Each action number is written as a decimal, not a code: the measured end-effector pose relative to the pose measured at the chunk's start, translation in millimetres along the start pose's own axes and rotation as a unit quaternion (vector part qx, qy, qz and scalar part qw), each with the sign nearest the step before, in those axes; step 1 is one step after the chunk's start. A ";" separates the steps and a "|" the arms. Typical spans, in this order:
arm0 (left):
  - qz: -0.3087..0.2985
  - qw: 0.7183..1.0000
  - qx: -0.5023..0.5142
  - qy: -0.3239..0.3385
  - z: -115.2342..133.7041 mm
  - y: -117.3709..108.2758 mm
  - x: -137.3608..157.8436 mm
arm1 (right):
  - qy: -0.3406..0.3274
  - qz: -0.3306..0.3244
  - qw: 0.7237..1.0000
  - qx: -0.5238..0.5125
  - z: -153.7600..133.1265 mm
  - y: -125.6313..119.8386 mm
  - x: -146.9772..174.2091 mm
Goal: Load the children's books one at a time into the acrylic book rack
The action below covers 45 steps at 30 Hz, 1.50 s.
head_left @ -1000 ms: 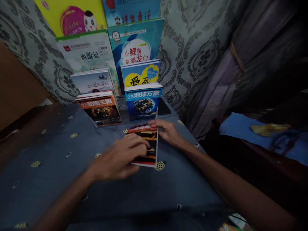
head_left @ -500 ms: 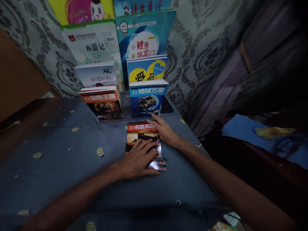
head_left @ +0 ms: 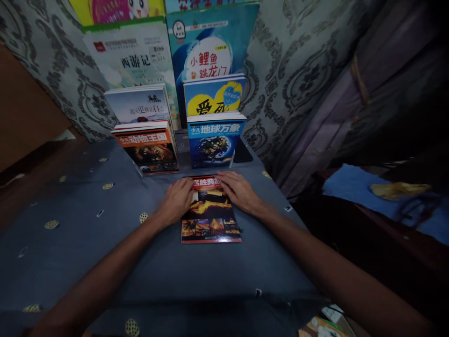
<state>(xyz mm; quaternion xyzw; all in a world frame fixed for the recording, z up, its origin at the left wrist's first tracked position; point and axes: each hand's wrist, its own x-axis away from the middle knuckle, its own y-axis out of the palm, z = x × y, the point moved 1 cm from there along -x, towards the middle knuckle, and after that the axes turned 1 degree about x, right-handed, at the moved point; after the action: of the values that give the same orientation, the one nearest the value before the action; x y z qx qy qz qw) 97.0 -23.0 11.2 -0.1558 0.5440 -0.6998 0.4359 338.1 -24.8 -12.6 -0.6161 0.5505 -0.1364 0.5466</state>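
Note:
A book (head_left: 210, 208) with a red title band and a picture of a long wall lies flat on the dark blue cloth. My left hand (head_left: 176, 199) rests on its upper left edge, fingers stretched toward the title. Across from it, my right hand (head_left: 240, 191) lies over the upper right corner, its fingers extended onto the cover. Neither hand is wrapped round the book; the thumbs are mostly hidden. Just behind stand a blue book with a globe (head_left: 213, 142) and an orange-topped book with a lion (head_left: 150, 147), both upright in a rack (head_left: 184, 164).
Taller books rise behind, among them a teal one (head_left: 213, 44) and a pale green one (head_left: 131, 56), against a patterned curtain (head_left: 298, 61). A dark phone-like slab (head_left: 242, 152) lies right of the rack. Blue cloth (head_left: 351, 185) hangs at the right. More books (head_left: 321, 327) are low at the front.
My left hand has slid from the middle of the cover up and left to its upper left edge, uncovering the lower pictures. My right hand stays near the upper right corner.

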 end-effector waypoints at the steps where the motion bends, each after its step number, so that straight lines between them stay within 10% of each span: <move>1: 0.006 1.000 -0.013 -0.022 -8.8 0.4 -2.4 | -0.011 -0.011 1.000 -0.005 -3.8 0.3 0.1; 9: -0.003 0.995 -0.088 -0.037 -26.6 9.1 -4.0 | -0.009 -0.124 0.991 0.041 -20.8 7.7 -2.0; 17: 0.016 0.992 -0.127 -0.019 -27.8 11.2 -4.0 | 0.073 -0.085 0.989 0.092 -11.0 -0.9 1.9; 45: -0.067 0.988 -0.059 0.129 22.4 37.9 -69.3 | 0.080 -0.011 0.977 -0.198 42.8 5.8 -2.0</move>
<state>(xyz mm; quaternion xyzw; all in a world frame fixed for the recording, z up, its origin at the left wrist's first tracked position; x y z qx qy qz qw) 168.8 15.9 3.1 -0.1257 0.6246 -0.7083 0.3038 367.2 0.5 -32.2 -0.7053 0.6016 -0.0801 0.3664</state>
